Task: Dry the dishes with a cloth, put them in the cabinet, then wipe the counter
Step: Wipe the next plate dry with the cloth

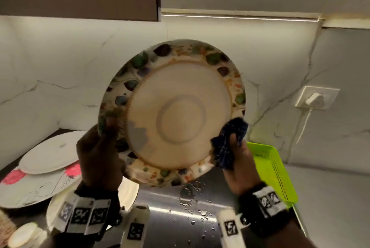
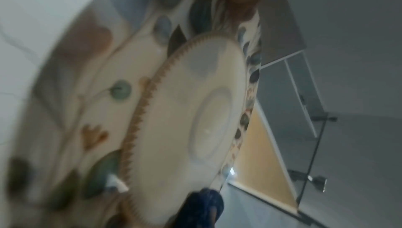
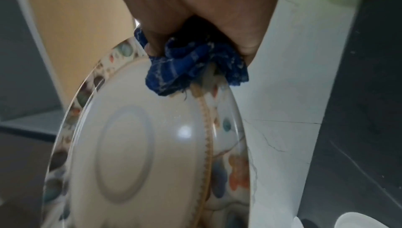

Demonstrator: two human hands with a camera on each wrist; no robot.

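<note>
Above the wet steel worktop (image 1: 160,207) we hold a patterned plate (image 1: 180,111) tilted up on edge, its underside turned toward us. Our left hand (image 1: 100,153) grips the plate's lower left rim, thumb on the near face with the other fingers hidden behind. Our right hand (image 1: 240,163) holds a bunched dark blue cloth (image 1: 230,139), its fingers curled round it, and presses the cloth against the plate's lower right rim; the right wrist view shows the cloth (image 3: 195,70) touching the rim between thumb and fingers. Water drops lie on the worktop just below the plate. At left, a stack of white plates (image 1: 50,153) rests on the worktop, the lower one with pink flowers. At right, a green plastic basket (image 1: 274,169) sits just beside our right hand. On the wall behind, a charger is plugged into a socket (image 1: 316,97).
</note>
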